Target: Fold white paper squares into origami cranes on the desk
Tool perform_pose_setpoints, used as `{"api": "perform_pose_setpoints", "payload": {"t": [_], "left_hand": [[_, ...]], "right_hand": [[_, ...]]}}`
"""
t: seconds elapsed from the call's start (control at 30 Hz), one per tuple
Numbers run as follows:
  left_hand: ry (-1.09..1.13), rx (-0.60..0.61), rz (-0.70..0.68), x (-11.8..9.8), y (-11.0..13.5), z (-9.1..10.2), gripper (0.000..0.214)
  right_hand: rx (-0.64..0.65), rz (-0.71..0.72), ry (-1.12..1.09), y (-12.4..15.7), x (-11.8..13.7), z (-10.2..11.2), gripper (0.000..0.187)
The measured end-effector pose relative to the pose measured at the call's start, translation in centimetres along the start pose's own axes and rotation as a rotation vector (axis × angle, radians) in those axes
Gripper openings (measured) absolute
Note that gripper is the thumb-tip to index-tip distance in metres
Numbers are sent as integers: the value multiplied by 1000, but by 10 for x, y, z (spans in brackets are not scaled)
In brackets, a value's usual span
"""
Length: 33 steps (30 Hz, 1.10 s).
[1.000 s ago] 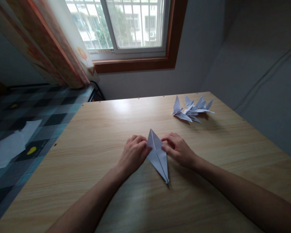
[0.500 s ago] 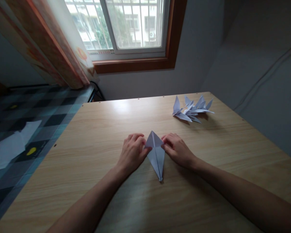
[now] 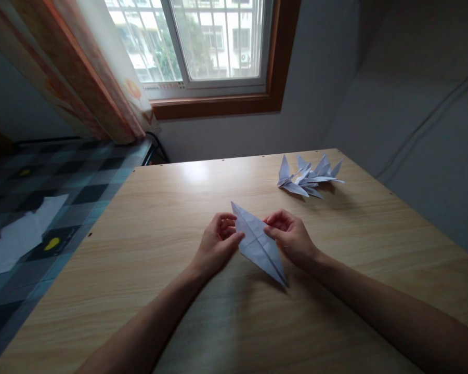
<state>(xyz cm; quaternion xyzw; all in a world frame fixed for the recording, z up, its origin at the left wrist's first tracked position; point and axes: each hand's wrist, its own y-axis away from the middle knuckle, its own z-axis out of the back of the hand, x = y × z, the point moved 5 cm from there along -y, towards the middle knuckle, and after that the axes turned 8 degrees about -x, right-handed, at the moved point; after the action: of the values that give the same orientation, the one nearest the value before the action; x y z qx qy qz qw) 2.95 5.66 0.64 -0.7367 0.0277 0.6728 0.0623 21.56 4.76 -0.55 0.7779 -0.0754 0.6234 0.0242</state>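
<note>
Paper [image 3: 258, 243], white and folded into a long creased diamond, is what I watch from far; it slants between the bare left hand [image 3: 217, 241] and the bare right hand [image 3: 290, 236]. The right fingers pinch its near edge. The left thumb touches the opposite edge, but whether those fingers grip, I cannot tell. Beyond the right fingers, pointed white folded-paper figures [image 3: 310, 179] rest on the pale wood-grained desk [image 3: 159, 208].

Wood-grain tabletop [image 3: 148, 218]: open run left of the left hand [image 3: 218, 241], another between forearms [image 3: 152, 327]. Obstacles: paper-crane cluster [image 3: 308, 183], far right; wall [image 3: 444, 171] beyond right edge; folded paper [image 3: 257, 241] between left and right hand [image 3: 292, 236].
</note>
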Motion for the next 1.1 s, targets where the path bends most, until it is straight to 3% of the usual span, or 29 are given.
{"api": "perform_pose_setpoints", "payload": {"t": [0.13,0.2,0.33,0.4,0.47,0.57,0.63,0.77,0.83,0.97,1.1], "left_hand": [[100,15,94,3,3,-3,69],[64,45,86,3,5,-5,59],[-93,100,-13,-2,8,-8,19],[-135,-11,-96,-9,8,-3,17],[-173,-202,-220,-19,9,9,16],[-293,-416,-495,-35,14,22,11],[-465,-357,-645,-37,17,20,5],[-882,36,-738,-23,19,-3,19],[-1013,153,-760,-18,21,-10,20],[-1114,203,-764,-17,20,-16,17],[-1119,156,-732,-18,17,-14,16]], "right_hand": [[-128,60,-25,-1,5,5,33],[-153,98,4,1,10,6,33],[-110,222,95,9,25,2,31],[-103,327,158,13,30,1,37],[-126,396,226,13,31,3,43],[-195,413,287,7,26,10,37],[-232,395,315,2,22,17,28],[-222,313,477,-7,16,23,19],[-153,316,604,-8,15,21,19],[3,421,916,-3,12,9,21],[52,421,1080,-2,8,4,23]]}}
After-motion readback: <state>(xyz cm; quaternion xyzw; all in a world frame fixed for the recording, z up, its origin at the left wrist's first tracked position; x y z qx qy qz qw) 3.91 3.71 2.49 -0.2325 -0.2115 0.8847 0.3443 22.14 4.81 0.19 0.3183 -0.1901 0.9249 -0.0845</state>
